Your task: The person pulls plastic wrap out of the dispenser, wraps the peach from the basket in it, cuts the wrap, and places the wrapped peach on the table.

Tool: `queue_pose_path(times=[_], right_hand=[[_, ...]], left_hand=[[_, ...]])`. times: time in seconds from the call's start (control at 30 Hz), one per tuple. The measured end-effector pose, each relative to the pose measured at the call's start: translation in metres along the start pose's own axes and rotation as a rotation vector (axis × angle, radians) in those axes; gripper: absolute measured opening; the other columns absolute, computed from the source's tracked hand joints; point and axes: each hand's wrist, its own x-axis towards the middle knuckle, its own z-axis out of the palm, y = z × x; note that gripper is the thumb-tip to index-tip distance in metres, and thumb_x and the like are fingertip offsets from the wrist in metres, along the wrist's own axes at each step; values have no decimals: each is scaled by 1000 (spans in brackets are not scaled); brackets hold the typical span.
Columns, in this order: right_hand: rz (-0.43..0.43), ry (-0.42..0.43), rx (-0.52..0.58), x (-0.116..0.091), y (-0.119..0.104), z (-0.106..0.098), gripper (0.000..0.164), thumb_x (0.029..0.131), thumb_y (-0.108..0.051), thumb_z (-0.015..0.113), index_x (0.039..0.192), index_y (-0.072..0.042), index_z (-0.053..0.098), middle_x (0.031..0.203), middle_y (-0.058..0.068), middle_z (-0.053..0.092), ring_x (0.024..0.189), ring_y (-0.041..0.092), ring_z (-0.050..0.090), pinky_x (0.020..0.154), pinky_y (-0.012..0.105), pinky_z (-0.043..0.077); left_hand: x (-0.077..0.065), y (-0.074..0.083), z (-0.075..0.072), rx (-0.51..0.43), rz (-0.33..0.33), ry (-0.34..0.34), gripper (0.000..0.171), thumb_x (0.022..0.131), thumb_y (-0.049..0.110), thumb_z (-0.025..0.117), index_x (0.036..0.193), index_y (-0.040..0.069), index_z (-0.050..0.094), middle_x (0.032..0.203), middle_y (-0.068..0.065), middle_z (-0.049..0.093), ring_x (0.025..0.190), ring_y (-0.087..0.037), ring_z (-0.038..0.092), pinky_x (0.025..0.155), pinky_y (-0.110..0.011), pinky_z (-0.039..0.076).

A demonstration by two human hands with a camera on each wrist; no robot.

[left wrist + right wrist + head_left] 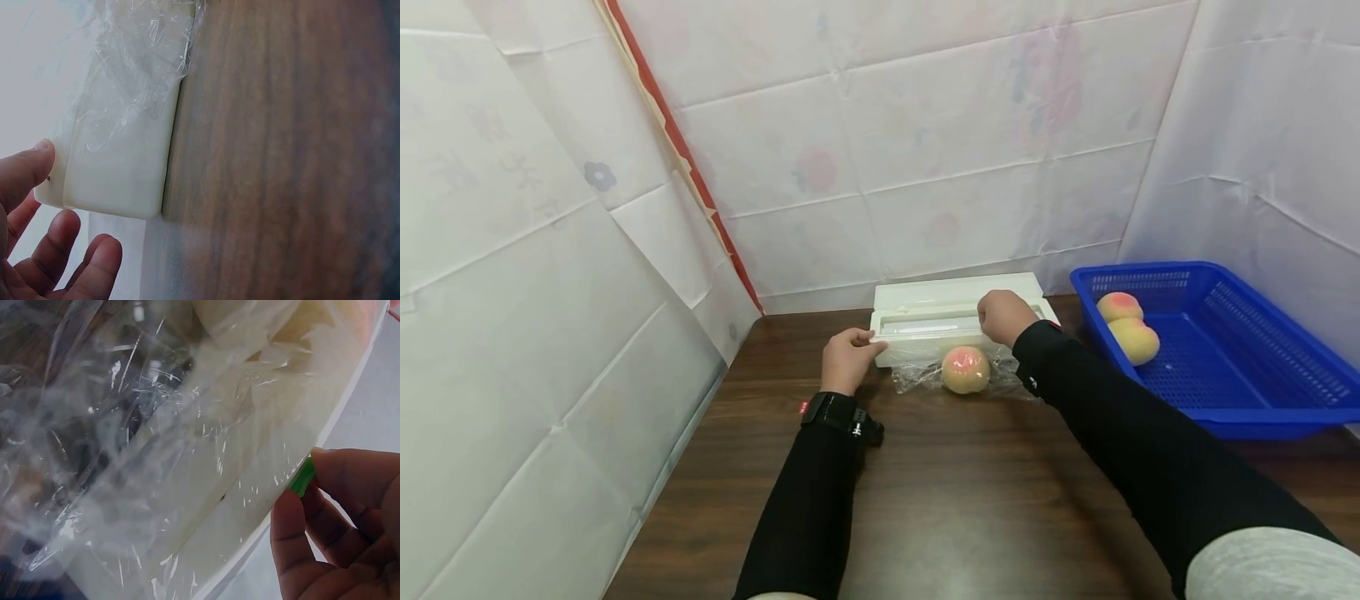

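Observation:
A white cling film dispenser (898, 354) lies at the back of the table, its lid (955, 290) tipped back. My left hand (845, 362) holds its left end, thumb on the upper edge and fingers round the corner in the left wrist view. Clear cling film (134, 56) hangs over the dispenser's front. Under the film, a pink and yellow peach (966, 370) sits right in front of the dispenser. Toward its right end, my right hand (1002, 317) pinches a small green slide cutter (302, 479) at the dispenser's edge, between thumb and finger.
On the right stands a blue plastic basket (1232, 415) with two peaches (1133, 340) at its left side. White sheeting (887, 150) covers the walls behind and beside the dark wood table (940, 492).

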Motion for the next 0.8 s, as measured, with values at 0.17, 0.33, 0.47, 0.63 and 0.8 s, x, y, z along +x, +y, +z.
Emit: queue_pose_path(times=[0.17,0.33,0.47,0.63,0.8], right_hand=[[-1,5,7,-1,3,-1,45,92,12,46,60,-17,33,64,-1,23,66,18,22,66,37,26],[-9,10,-6,-1,7,-3,43,90,11,49,59,-16,37,62,-1,28,64,18,27,64,35,29],[-13,9,-16,0,12,-4,40,87,11,52,59,-16,41,61,-1,34,64,19,30,65,36,31],[-12,2,-27,1,18,-4,35,87,9,53,60,-14,49,62,0,43,64,19,37,66,36,34],[-1,-9,-14,-2,19,-8,32,87,8,54,62,-12,57,64,3,53,64,21,43,67,38,38]], left_hand=[[-1,1,-1,4,-3,-3,35,91,41,86,120,23,80,117,-1,75,99,-24,69,84,-41,53],[-3,4,-2,5,-6,-3,36,91,42,85,121,24,80,120,0,76,98,-22,68,81,-39,52],[-4,4,-2,1,-8,-1,37,91,43,85,122,23,79,124,0,76,99,-24,69,83,-41,52],[-4,6,-2,3,-15,-9,38,92,43,84,123,23,79,127,0,74,103,-24,69,87,-42,53],[-5,7,-3,9,-21,-7,37,92,43,84,123,24,78,128,-1,75,101,-25,69,85,-42,51]])
